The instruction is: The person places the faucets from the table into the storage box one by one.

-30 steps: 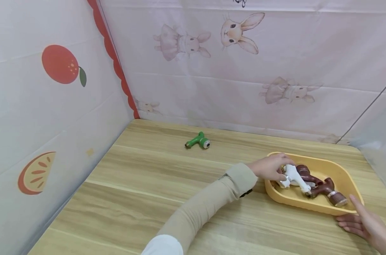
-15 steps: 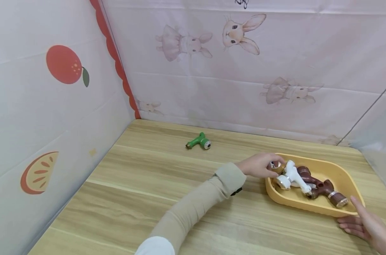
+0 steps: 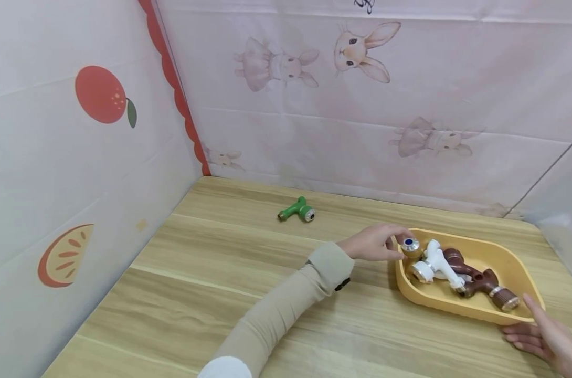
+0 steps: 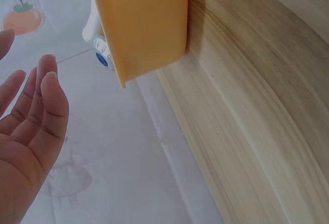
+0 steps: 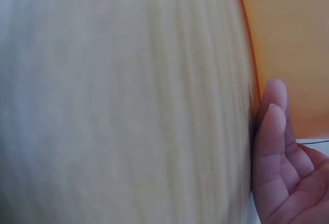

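In the head view my left hand (image 3: 373, 242) is beside the left rim of a yellow plastic basin (image 3: 456, 310), fingers spread and loosely bent. The left wrist view shows this hand (image 4: 31, 121) holding nothing, apart from the basin wall (image 4: 144, 23). Nearest its fingertips, a golden-yellow tap (image 3: 411, 248) with a blue-centred silver cap leans inside the basin. A white tap (image 3: 438, 262) and brown taps (image 3: 484, 282) lie beside it. My right hand (image 3: 546, 336) holds the basin's near right corner, thumb at the rim, fingers against the outer wall low down.
A green tap (image 3: 297, 209) lies farther back on the wooden table (image 3: 248, 268), left of the basin. Printed sheets with rabbits and fruit form the back wall (image 3: 290, 131) and left wall (image 3: 26, 157).
My left hand has let go of the taps and drawn back left to the basin's rim, uncovering the golden-yellow tap. The right hand keeps its place at the corner.
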`<state>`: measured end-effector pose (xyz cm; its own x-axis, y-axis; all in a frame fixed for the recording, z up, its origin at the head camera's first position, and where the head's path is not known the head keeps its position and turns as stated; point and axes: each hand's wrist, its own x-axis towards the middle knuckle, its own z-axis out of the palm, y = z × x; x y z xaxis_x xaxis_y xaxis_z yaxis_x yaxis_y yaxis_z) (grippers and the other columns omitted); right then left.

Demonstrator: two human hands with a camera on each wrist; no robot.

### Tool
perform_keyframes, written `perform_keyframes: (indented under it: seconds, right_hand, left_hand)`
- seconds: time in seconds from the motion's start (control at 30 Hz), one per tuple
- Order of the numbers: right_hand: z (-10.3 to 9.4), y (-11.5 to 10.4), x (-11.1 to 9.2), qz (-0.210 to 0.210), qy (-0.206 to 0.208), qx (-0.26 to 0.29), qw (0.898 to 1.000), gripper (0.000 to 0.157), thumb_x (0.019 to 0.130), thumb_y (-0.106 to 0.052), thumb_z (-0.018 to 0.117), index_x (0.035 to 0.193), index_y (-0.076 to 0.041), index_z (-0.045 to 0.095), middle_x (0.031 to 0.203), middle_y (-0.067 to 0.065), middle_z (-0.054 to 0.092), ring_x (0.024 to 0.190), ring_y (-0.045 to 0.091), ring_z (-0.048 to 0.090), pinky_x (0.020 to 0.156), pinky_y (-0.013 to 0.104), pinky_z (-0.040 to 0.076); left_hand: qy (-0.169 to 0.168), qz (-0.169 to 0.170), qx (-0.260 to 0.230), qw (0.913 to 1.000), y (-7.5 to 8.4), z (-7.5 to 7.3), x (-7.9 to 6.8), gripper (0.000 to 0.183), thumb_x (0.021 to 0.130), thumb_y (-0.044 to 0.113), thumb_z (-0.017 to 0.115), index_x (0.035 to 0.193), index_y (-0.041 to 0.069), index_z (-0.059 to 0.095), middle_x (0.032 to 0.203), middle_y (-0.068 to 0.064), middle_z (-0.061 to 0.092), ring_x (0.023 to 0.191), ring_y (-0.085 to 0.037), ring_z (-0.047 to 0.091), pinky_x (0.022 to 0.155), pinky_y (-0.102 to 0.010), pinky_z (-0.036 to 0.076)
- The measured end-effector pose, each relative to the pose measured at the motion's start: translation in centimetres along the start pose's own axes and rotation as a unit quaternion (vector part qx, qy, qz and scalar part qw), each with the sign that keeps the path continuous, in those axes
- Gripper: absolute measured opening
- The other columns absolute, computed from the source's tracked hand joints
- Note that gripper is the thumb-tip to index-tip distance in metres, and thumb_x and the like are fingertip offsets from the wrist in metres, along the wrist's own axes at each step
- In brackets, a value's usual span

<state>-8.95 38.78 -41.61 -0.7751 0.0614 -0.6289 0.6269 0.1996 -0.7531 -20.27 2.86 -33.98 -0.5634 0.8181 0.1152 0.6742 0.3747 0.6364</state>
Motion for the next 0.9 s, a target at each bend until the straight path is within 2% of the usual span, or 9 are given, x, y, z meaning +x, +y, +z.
perform_keyframes:
  seconds: [0.3, 0.63, 0.9]
  right_hand:
    - [-0.1, 0.3, 0.0, -0.001, -0.003, -0.011, 1.0, 0.102, 0.087, -0.066, 0.018, 0.129, 0.019, -0.02, 0.074, 0.009, 0.067, 0.072, 0.021, 0.066, 0.07, 0.035, 0.053]
    - [-0.1, 0.5, 0.1, -0.009, -0.007, -0.02, 1.0, 0.102, 0.087, -0.065, 0.016, 0.128, 0.025, -0.011, 0.076, 0.01, 0.068, 0.073, 0.022, 0.066, 0.07, 0.035, 0.053]
    - [-0.2, 0.7, 0.4, -0.013, -0.004, -0.028, 1.0, 0.103, 0.087, -0.065, 0.016, 0.128, 0.026, -0.009, 0.077, 0.011, 0.068, 0.074, 0.023, 0.066, 0.071, 0.035, 0.053]
  left_hand:
    - [0.015, 0.0, 0.029, 0.9995, 0.1, -0.9, -1.2, 0.047, 0.086, 0.012, 0.063, 0.129, 0.005, 0.047, 0.11, -0.01, 0.057, 0.075, -0.001, 0.054, 0.067, -0.007, 0.041]
    - [0.05, -0.022, 0.013, 0.9984, -0.5, -1.5, -3.3, 0.051, 0.085, 0.014, 0.064, 0.131, 0.007, 0.045, 0.105, -0.002, 0.056, 0.077, 0.0, 0.054, 0.068, -0.009, 0.042]
    - [0.076, -0.021, -0.006, 0.9969, -1.7, -1.7, -5.3, 0.05, 0.085, 0.012, 0.064, 0.131, 0.007, 0.045, 0.103, -0.003, 0.056, 0.076, -0.001, 0.055, 0.068, -0.01, 0.043]
